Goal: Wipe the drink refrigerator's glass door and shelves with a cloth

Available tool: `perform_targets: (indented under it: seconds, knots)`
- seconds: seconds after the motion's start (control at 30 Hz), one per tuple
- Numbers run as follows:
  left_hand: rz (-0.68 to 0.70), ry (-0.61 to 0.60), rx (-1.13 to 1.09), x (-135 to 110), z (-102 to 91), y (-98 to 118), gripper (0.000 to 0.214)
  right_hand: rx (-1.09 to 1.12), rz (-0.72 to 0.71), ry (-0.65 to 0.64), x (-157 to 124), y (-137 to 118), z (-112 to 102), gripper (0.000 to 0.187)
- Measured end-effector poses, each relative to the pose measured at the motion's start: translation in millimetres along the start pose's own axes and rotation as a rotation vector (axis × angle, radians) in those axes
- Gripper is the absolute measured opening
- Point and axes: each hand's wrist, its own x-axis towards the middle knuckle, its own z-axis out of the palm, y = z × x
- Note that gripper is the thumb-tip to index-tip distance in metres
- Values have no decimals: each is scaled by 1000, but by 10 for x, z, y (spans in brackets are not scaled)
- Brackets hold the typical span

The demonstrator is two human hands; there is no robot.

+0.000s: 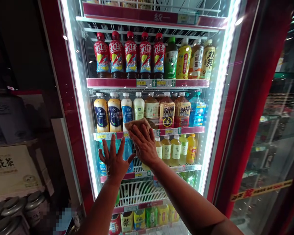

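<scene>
My right hand presses a small brown cloth flat against the glass door of a lit drinks fridge, about mid-height. The fingers lie flat over the cloth's lower part. My left hand rests beside it, lower and to the left, fingers spread wide against the same glass and holding nothing. Behind the glass stand rows of bottles: red-capped tea bottles on the upper shelf and white-capped milk-tea bottles on the shelf behind the cloth.
The fridge has a red frame and bright light strips at both sides. A second glass-door fridge stands at the right. Cardboard boxes and several lidded jars sit at the lower left.
</scene>
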Motion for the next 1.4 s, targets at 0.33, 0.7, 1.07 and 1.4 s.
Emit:
perform_targets:
  seconds: [0.33, 0.7, 1.07, 1.4]
  knots:
    - [19, -21, 4, -60, -24, -114, 84, 37, -6, 44, 224, -111, 34, 52]
    - [53, -25, -4, -132, -32, -256, 98, 9, -151, -10, 311, -201, 41, 55]
    - [11, -21, -89, -172, -27, -283, 106, 7, -152, -83, 351, -308, 132, 55]
    - [-108, 34, -54, -202, -122, -275, 101, 33, -253, -195, 401, -408, 103, 54]
